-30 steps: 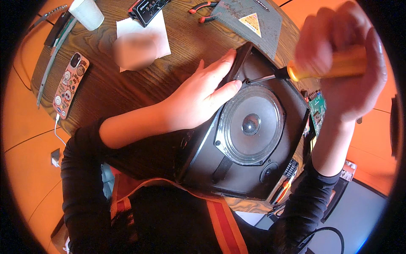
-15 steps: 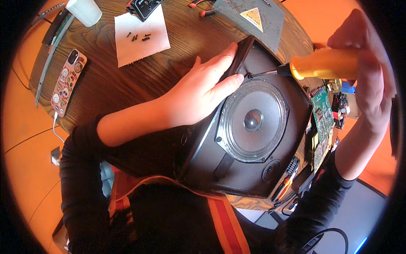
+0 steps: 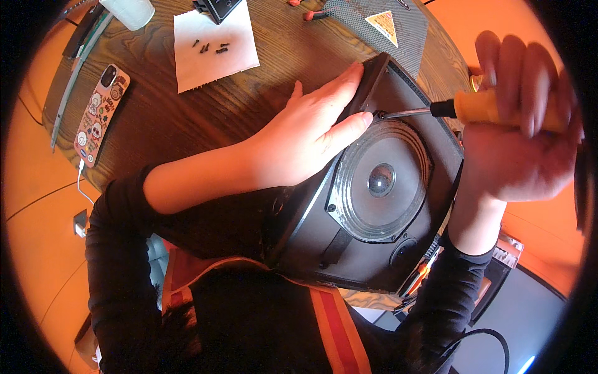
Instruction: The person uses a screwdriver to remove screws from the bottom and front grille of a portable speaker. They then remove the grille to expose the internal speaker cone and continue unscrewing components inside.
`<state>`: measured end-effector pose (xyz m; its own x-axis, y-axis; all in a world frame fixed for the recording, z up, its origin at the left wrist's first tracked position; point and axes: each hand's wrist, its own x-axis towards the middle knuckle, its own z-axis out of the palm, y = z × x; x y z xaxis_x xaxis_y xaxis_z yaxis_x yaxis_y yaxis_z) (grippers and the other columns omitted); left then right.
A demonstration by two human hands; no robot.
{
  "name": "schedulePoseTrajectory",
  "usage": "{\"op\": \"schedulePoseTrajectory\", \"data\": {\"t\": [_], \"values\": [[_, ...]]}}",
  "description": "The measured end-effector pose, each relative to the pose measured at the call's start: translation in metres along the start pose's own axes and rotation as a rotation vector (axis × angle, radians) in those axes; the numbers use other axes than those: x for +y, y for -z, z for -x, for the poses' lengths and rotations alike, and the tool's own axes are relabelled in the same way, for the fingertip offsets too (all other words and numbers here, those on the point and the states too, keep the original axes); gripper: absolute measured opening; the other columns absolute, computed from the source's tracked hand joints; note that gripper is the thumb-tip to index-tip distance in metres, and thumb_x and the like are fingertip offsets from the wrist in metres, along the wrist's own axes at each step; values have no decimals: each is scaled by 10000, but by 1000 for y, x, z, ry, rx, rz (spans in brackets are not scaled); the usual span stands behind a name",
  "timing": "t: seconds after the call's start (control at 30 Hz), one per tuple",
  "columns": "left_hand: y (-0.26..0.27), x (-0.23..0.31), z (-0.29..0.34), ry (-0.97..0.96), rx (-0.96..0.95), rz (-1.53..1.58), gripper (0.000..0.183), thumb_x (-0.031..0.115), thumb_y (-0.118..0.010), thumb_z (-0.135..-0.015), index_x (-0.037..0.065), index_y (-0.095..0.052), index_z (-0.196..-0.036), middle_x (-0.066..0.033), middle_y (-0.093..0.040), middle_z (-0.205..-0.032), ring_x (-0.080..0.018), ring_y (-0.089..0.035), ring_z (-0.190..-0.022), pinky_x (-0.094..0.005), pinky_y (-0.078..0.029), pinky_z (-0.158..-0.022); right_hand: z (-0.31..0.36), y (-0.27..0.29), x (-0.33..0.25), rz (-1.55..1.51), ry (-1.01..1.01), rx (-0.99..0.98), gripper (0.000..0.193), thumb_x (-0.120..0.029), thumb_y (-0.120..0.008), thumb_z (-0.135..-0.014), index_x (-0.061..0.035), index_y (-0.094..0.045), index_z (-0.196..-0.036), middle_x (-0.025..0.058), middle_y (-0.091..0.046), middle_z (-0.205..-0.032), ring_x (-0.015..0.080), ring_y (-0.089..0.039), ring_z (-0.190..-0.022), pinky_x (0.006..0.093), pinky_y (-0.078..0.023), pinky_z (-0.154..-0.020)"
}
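A black speaker cabinet (image 3: pixel 349 255) lies tilted on the table, its round grey speaker cone (image 3: pixel 402 187) facing up. My left hand (image 3: pixel 305 134) rests flat against the cabinet's upper left side, fingers stretched out, the thumb reaching over the front beside a screw hole. In my right hand (image 3: pixel 517 137) is a screwdriver with a yellow handle (image 3: pixel 476 107), fingers wrapped round it. Its metal shaft slants left, and the tip meets the screw spot at the cone frame's upper rim, right next to my left thumb.
Several dark screws (image 3: pixel 222 48) lie on white paper (image 3: pixel 215 71) beyond my left hand. A phone in a stickered case (image 3: pixel 103 115) with a cable and a white cup (image 3: pixel 132 12) are at the left. A grey mesh-patterned sheet (image 3: pixel 380 28) lies at the back.
My right hand has turned round the handle, its fingers now lying over the top, and the forearm has swung inward. The view shifts slightly; the screwdriver tip stays at the same spot.
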<state>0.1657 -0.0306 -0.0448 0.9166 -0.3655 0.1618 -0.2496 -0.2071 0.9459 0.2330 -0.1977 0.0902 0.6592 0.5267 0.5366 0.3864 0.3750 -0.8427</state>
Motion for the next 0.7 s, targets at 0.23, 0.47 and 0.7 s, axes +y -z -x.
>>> {"op": "schedulePoseTrajectory", "data": {"t": [0.23,0.47,0.7], "values": [[1,0,0,29,-19,34,646,360,-410,-948,-31,-178,-1408,-215,-242,-1448,-339,-216,-1354,-596,-70,-1059,-13,5,-22,979,10,21,181,-200,-397,-914,-64,-505,-861,84,-546,-756,212,-530,-738,334,-440,-736],[0,-2,-1,26,-7,57,646,369,-411,-947,-29,-189,-1405,-210,-245,-1449,-335,-216,-1355,-605,-71,-1053,5,-8,-40,1516,-68,35,203,-199,-474,-910,-1,-511,-935,88,-557,-783,187,-555,-751,293,-447,-677],[-1,-1,0,22,-6,22,646,371,-406,-949,-35,-188,-1401,-214,-245,-1447,-344,-221,-1351,-622,-71,-1044,1,0,-59,1544,-65,-98,227,-219,-498,-898,1,-518,-952,83,-566,-776,176,-562,-746,282,-450,-669]]}}
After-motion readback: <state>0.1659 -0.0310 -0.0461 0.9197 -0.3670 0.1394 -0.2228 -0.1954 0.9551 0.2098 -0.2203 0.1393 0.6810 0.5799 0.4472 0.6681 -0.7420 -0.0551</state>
